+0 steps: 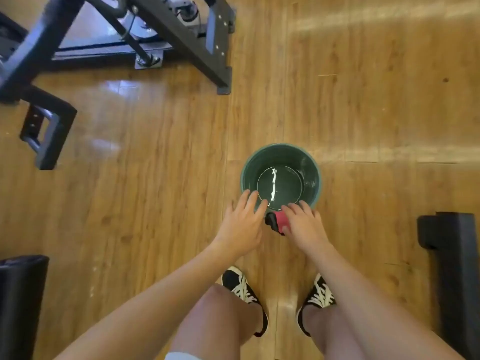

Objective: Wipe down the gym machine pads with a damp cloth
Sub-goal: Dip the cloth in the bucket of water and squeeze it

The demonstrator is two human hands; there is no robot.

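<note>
The right hand (305, 226) grips the red-and-black cloth (275, 221) at six o'clock on the bucket (262, 157) rim. The left hand (241, 220) hovers at seven, fingers spread. The cloth is likely soft and light, best held bunched.

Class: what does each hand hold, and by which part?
The right hand grips the cloth by one end; the left hand holds nothing.
</note>
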